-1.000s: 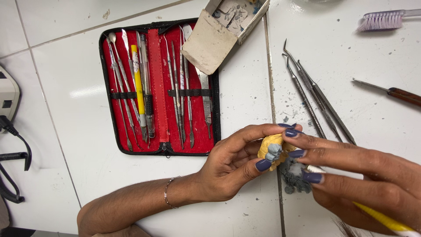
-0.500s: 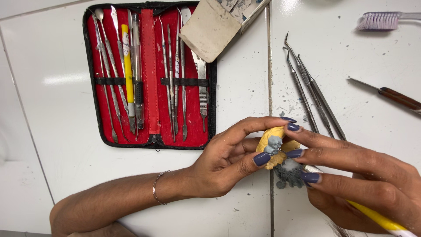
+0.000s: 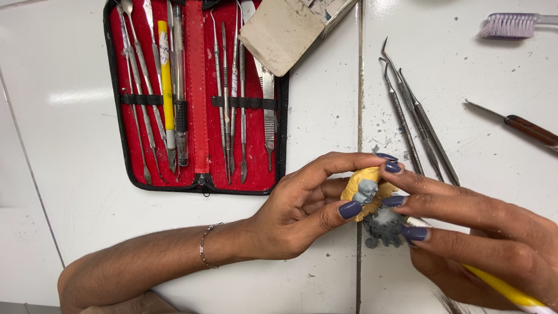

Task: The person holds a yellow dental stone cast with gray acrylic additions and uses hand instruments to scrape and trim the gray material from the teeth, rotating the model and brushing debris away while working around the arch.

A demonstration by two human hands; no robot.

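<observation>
Head view, live. Against a second ago, barely a shift in the grip, only in the framing: red-lined tool case now riding higher and further left, top edge cut off.

Left hand still pinching the yellow lump between thumb and curled fingers, just above the white tiled surface at the grout line. Small grey modelled piece seated on the lump's front, same spot as before. Right hand still reaching in from the right, fingers long and close together, tips resting on the lump's top and side. Reads as slow fine fingertip work, no swap of tools.

Below the lump, a darker grey clay mass, half covered by right fingers; shape hard to make out. Yellow-handled tool poking out under the right palm, working end hidden, and impossible to tell whether actually gripped.

Three metal picks lying loose beside the hands, a wooden-handled tool and a brush both cut by the frame edge. Cardboard box flap covering the case's corner.
</observation>
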